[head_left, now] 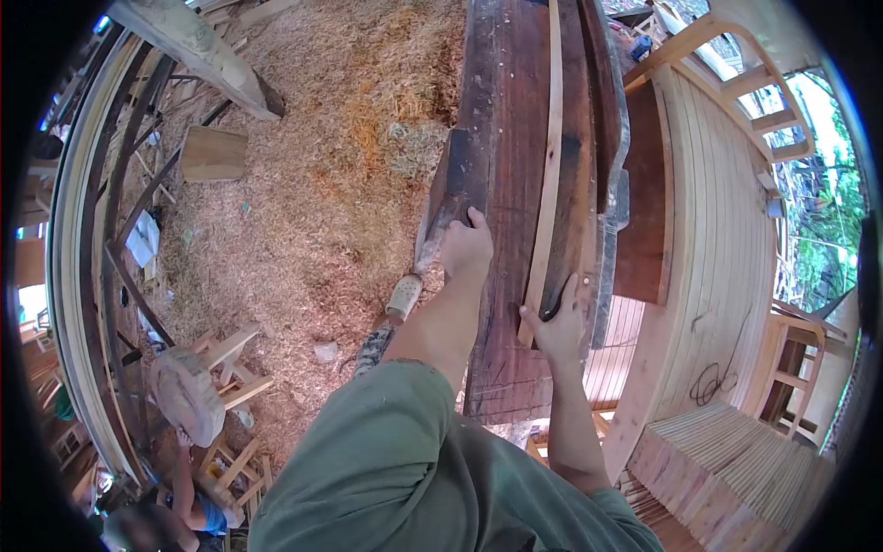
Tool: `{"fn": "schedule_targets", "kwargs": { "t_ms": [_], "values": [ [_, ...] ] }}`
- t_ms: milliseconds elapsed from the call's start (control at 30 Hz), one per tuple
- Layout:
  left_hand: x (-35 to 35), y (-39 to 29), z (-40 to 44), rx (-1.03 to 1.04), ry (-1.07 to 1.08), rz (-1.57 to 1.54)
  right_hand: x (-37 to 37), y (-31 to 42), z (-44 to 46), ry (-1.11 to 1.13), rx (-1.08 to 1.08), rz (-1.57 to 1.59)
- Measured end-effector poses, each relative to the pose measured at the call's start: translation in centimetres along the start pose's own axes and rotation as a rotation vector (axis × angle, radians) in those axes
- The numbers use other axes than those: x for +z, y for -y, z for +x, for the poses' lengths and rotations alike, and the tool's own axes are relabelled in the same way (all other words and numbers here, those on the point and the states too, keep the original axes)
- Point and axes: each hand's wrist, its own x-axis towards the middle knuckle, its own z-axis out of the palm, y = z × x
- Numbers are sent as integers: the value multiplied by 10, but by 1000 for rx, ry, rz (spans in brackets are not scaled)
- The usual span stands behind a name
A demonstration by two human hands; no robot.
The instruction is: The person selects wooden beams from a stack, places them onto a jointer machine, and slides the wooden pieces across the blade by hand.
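Hands: left grips tool, right touches strip.

room over the counter left of the pale strip, curved dark board obstructing its right, right hand blocking its near end

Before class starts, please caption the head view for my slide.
Above wood shavings: right hand touching a pale wooden strip on a dark workbench, left hand at its edge.

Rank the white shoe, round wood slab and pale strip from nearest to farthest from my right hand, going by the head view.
1. Pale strip: right at the right hand.
2. White shoe: to its left.
3. Round wood slab: far lower left.
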Motion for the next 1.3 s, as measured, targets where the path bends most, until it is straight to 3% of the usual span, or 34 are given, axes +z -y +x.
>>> {"fn": "schedule_targets", "kwargs": {
  "t_ms": [200,333,433,533,567,633,700,867,967,1067,1300],
  "values": [
    [-13,-5,-9,9,-12,3,27,-14,-45,-289,-105,-88],
    [0,0,-2,29,-44,-4,36,-18,-36,-322,-85,9],
    [-1,0,-5,49,-71,42,42,-20,-24,-516,-255,-1],
    [-20,-10,-15,25,-18,46,42,-12,3,-461,-156,-12],
    [-21,-11,-14,22,-21,54,42,-11,20,-538,-258,-67],
    [-21,-10,-11,9,95,29,38,2,50,-487,-195,-55],
    [-17,-9,-10,10,69,78,37,11,78,-430,-143,-40],
    [-5,1,-6,59,-91,110,35,31,158,-554,-192,-178],
    [-9,4,3,124,-57,37,29,47,200,-461,-192,-79],
    [-15,5,13,231,173,144,10,66,228,-401,-139,-61],
    [18,35,27,398,-5,-3,20,76,334,-507,-69,-137]
  ]
}}
